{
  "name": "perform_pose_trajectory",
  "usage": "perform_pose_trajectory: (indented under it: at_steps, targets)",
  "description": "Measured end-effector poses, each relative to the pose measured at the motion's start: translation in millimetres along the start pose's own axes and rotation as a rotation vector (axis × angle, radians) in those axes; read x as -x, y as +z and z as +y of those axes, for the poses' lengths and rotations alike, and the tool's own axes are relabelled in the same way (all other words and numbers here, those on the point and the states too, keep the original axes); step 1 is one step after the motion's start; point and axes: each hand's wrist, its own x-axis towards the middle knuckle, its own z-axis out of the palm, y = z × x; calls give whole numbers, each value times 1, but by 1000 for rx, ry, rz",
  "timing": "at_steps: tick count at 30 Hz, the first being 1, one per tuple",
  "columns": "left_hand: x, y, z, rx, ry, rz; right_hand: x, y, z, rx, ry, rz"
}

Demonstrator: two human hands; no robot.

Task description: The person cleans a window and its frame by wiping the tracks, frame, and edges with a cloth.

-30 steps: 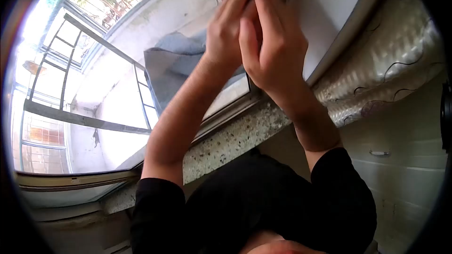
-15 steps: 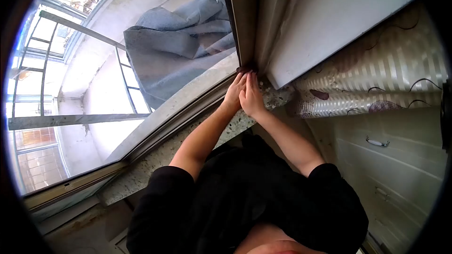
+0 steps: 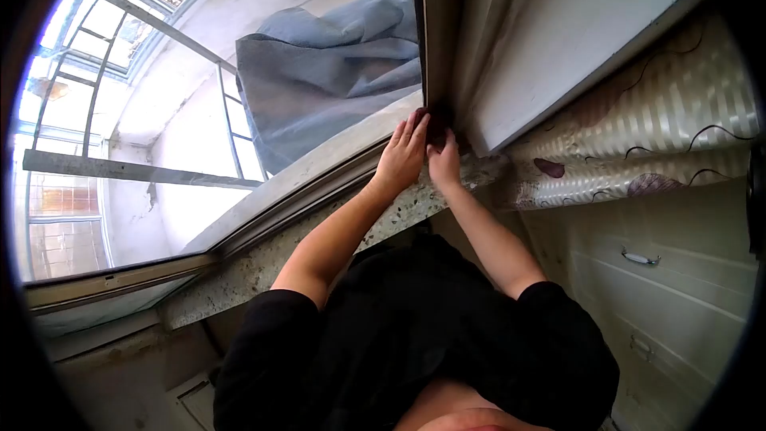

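My left hand (image 3: 400,161) lies against the lower corner of the window frame, its fingers stretched out over the edge of a dark red, cloth-like thing (image 3: 433,126). Just to the right, my right hand (image 3: 445,166) has its thumb and fingers closed on the same thing. The two hands are slightly apart. Shadow and my fingers hide part of the dark red thing. Beneath my hands run the metal window track (image 3: 319,189) and the speckled stone sill (image 3: 319,254).
Behind the glass lies a grey sheet (image 3: 319,80) beside a metal grille (image 3: 144,171). A white panel (image 3: 574,40) rises at the right, with a patterned curtain (image 3: 638,152) near it. Pale drawers (image 3: 678,271) with handles stand at the lower right.
My hands have come down from the upper frame to the window's lower corner. They were pressed together and are now slightly apart, showing more of the dark red thing.
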Motion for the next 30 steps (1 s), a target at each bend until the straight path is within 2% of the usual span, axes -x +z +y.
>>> perform_pose_trajectory:
  at_steps: [3, 4, 8, 11, 13, 15, 16, 18, 20, 23, 24, 25, 27, 30]
  targets:
    - [13, -16, -7, -14, -38, -54, -25, 17, 5, -156, 19, -113]
    - [20, -16, -8, -12, -46, -64, -27, 25, 6, -251, -36, -78]
    - [36, -31, -8, -33, -79, -47, -30, 33, -7, -146, -15, -23]
    - [36, -38, -5, 102, -56, 53, -27, 46, -12, -109, -80, 16]
    - [34, -48, -2, 291, -258, -238, -27, 65, 7, -32, -199, 90]
    - [31, -50, -7, 413, -499, -488, -24, 67, 11, 134, -208, 59]
    - [39, -39, -12, 481, -518, -414, -23, 59, 6, 201, -231, 25]
    - [43, -20, -22, 733, -476, -403, -28, 53, 7, 294, -336, -23]
    - [51, 6, -23, 942, -479, -315, -26, 56, -2, 301, -315, -28]
    - [56, 42, -16, 951, -714, -104, -22, 54, -19, 380, -381, -90]
    - [56, 61, -30, 1149, -760, -301, -18, 59, -22, 412, -422, -121]
    - [58, 65, -36, 1427, -776, -287, -12, 64, -22, 444, -462, -153]
    - [67, 59, -38, 1647, -947, -257, -1, 76, -23, 538, -455, -131]
    - [85, 22, -36, 2020, -1159, 75, 18, 96, -29, 587, -442, -153]
